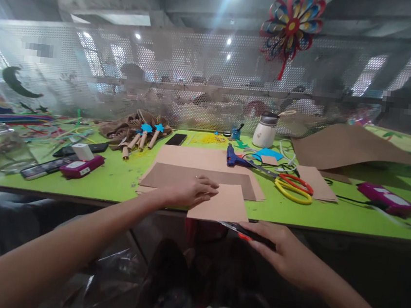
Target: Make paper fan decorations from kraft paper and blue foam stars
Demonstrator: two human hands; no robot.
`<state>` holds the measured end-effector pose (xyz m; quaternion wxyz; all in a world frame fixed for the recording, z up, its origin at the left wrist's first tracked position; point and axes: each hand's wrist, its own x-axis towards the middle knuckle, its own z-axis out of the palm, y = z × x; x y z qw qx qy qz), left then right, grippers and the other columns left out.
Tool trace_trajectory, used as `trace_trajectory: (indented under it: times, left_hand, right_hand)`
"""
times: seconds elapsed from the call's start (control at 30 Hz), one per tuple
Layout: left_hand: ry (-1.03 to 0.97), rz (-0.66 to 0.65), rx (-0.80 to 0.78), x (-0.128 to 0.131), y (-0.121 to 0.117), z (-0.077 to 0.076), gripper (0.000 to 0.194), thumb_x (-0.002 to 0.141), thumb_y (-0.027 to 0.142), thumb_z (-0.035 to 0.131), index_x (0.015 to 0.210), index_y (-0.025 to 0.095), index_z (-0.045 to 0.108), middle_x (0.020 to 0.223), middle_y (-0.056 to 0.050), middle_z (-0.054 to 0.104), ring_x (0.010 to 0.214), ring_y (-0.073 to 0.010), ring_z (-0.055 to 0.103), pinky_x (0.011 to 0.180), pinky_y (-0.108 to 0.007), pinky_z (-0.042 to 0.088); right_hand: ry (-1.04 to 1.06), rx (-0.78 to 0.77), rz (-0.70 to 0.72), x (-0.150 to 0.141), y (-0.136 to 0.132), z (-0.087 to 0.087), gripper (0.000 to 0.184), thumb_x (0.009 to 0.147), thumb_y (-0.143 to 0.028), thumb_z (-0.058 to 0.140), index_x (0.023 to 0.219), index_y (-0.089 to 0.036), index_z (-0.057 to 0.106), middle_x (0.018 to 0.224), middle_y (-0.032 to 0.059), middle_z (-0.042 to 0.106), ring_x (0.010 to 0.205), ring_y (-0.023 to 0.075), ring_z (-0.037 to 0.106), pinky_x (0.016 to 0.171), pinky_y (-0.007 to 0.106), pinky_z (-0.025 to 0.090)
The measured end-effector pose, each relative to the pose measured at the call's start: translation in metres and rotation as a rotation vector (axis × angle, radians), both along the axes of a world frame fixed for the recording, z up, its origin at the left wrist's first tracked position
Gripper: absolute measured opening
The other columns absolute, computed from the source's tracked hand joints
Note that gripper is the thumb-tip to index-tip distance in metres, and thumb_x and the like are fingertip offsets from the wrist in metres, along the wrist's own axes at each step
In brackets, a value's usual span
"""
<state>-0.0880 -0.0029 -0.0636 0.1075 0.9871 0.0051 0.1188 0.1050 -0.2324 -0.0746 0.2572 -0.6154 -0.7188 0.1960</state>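
My left hand lies with its fingers stretched out on a tan sheet of kraft paper, pressing it to the table. The sheet juts a little over the table's front edge. In my right hand is a black utility knife with a bit of red on it. Its blade points left and lies along the sheet's front edge; I cannot tell whether it cuts into the paper. Behind the sheet are larger tan sheets and a darker brown strip.
On the green table lie scissors, a blue glue gun, a white jar and brown paper. Rolled paper pieces with blue shapes, a glass jar and purple boxes stand around. A perforated screen closes the back.
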Motion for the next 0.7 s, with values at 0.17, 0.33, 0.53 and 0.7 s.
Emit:
trace_trajectory:
  times: [0.17,0.33,0.53,0.7]
  left_hand:
    - [-0.007,-0.021,0.109,-0.001,-0.005,-0.011,0.037,0.094,0.025,0.031,0.123,0.014,0.052,0.126,-0.012,0.054,0.123,-0.0185,0.04,0.103,-0.037,0.032]
    - [0.06,-0.008,0.104,0.001,-0.005,-0.003,0.038,0.094,0.026,0.032,0.125,0.016,0.05,0.13,-0.01,0.052,0.123,-0.0183,0.04,0.103,-0.035,0.031]
    - [0.16,0.017,0.066,0.005,-0.002,0.004,0.036,0.093,0.025,0.038,0.124,0.016,0.053,0.131,-0.011,0.051,0.121,-0.0184,0.043,0.103,-0.035,0.03]
    - [0.158,0.029,0.056,0.005,-0.002,0.004,0.035,0.092,0.025,0.039,0.123,0.017,0.053,0.131,-0.01,0.051,0.122,-0.0177,0.043,0.103,-0.034,0.03]
  right_hand:
    - [-0.011,0.032,0.003,-0.01,0.009,-0.002,0.038,0.088,-0.03,0.045,0.123,-0.02,0.054,0.116,0.0102,0.062,0.105,0.0217,0.057,0.094,0.038,0.043]
    - [-0.025,0.039,0.005,-0.016,0.003,-0.002,0.038,0.089,-0.029,0.044,0.125,-0.022,0.053,0.116,0.0096,0.061,0.105,0.0215,0.057,0.093,0.037,0.043]
    - [0.041,0.017,0.03,-0.018,-0.002,0.004,0.037,0.089,-0.029,0.043,0.124,-0.023,0.054,0.116,0.0087,0.062,0.105,0.0216,0.057,0.092,0.036,0.044]
    - [0.041,0.054,0.036,-0.034,0.016,-0.001,0.037,0.088,-0.026,0.045,0.123,-0.021,0.055,0.112,0.0089,0.064,0.101,0.0219,0.058,0.091,0.037,0.044]
